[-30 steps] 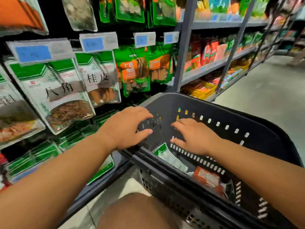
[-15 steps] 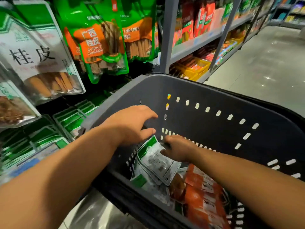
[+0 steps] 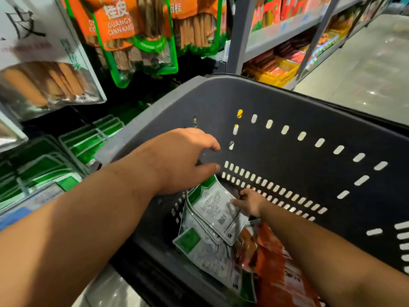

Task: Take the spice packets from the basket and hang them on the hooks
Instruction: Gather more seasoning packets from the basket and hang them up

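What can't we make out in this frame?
Head view:
Hooks: cut off by the top edge, above the hanging cinnamon packets.
Basket floor: covered by packets.
Top packet print: too small, blurred.
Orange packets count: right forearm overlaps them.

Grey slotted basket (image 3: pixel 287 100) carried packets on its bottom. Green-and-white packets (image 3: pixel 208 251) were piled at near-left corner, with topmost packet (image 3: pixel 215 209) tilted on pile. Orange-red packets (image 3: pixel 281 269) lay just beside pile, to right. Grey shelf (image 3: pixel 276 34) behind basket bore red packs (image 3: pixel 272 9), and tier below held yellow trays (image 3: pixel 281 72). Flat green packets (image 3: pixel 42 171) lay in rows at lower left, support hidden. Pale glossy floor (image 3: pixel 365 69) ran along aisle at right.
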Available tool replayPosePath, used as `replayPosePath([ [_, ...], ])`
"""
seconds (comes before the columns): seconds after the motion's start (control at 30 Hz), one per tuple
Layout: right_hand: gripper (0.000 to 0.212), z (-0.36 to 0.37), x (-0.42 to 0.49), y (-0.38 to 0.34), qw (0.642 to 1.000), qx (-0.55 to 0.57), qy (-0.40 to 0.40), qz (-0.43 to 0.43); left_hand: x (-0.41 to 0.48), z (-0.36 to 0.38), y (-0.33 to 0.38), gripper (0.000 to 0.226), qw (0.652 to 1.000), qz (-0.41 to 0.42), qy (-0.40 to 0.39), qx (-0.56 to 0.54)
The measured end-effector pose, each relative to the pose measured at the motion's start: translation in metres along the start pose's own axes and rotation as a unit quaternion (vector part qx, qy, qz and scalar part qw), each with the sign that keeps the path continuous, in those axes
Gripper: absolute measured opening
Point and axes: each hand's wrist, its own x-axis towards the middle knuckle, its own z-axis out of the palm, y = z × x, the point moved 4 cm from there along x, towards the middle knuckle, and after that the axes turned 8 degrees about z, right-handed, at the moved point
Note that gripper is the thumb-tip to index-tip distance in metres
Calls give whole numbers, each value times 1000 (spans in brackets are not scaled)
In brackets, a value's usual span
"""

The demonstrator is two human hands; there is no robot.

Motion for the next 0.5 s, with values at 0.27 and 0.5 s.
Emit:
replayPosePath([
  [0.27,51,13,-1,3,998,55,-12,17,0,3,-3,41,1000,-18,-23,-3],
  [0.5,30,-7,-17,-8,995,94,-20,-35,-1,5,-7,40,998,-51,-25,-34],
])
